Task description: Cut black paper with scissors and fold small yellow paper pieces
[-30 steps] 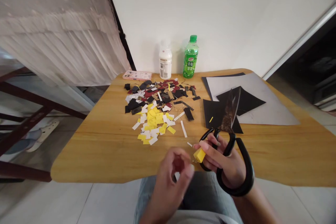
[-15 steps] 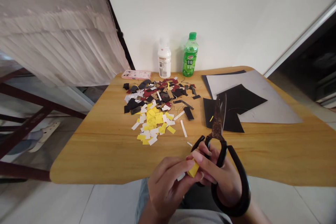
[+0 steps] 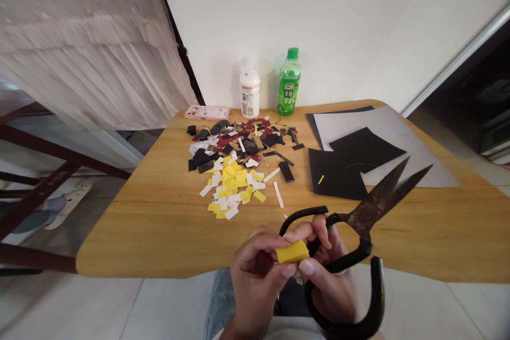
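My left hand (image 3: 255,271) and my right hand (image 3: 326,271) meet at the near edge of the wooden table (image 3: 159,223). Both pinch a small yellow paper piece (image 3: 292,251) between thumb and fingertips. My right hand also has its fingers through the black handles of large rusty scissors (image 3: 358,223), whose slightly parted blades point up and to the right over the table. Just beyond my hands lies a pile of cut paper scraps (image 3: 235,170), yellow and white in front, black and dark red behind.
Black paper sheets (image 3: 338,172) lie on a grey sheet (image 3: 402,143) at the right. A white bottle (image 3: 249,93), a green bottle (image 3: 289,85) and a pink phone (image 3: 207,112) stand by the wall. A lace curtain (image 3: 87,42) hangs at left.
My left hand came over to the right hand and took hold of the yellow piece. The scissors swung from pointing straight ahead to pointing right.
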`<action>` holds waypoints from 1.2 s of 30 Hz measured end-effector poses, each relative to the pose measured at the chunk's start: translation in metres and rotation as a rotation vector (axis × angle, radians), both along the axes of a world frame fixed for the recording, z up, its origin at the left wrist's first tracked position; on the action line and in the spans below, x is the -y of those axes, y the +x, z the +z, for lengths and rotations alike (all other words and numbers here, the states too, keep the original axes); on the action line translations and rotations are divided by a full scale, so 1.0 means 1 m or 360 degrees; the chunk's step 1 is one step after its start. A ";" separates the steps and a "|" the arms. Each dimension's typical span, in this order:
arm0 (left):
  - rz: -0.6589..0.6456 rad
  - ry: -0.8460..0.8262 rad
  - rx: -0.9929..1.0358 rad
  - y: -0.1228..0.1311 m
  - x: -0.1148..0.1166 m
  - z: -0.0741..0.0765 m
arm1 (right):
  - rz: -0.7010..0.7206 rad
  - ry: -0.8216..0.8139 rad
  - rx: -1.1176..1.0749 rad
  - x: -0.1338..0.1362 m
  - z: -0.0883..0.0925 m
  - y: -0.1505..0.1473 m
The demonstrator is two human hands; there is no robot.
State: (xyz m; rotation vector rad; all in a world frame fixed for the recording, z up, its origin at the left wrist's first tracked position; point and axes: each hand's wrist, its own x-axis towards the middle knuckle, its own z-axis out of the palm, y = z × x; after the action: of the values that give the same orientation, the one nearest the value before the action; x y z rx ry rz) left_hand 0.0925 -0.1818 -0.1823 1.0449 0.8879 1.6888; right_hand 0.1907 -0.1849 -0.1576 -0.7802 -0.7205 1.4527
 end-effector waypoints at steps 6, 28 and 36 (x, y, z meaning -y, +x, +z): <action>-0.0142 -0.0006 0.0103 0.002 0.000 0.003 | -0.0089 0.0072 0.0038 -0.001 -0.005 0.003; -0.0016 0.0312 -0.0438 -0.011 -0.002 0.010 | 0.0049 0.0092 -0.0146 -0.004 -0.010 0.010; 0.0095 0.0493 -0.0756 -0.021 -0.002 0.016 | 0.0025 0.0134 -0.0132 0.001 -0.007 0.007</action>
State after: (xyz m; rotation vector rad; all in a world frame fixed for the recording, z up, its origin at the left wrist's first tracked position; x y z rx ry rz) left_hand 0.0718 -0.1794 -0.1663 1.6917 0.9757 1.6902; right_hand 0.1977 -0.1855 -0.1645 -0.6477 -0.7210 1.4506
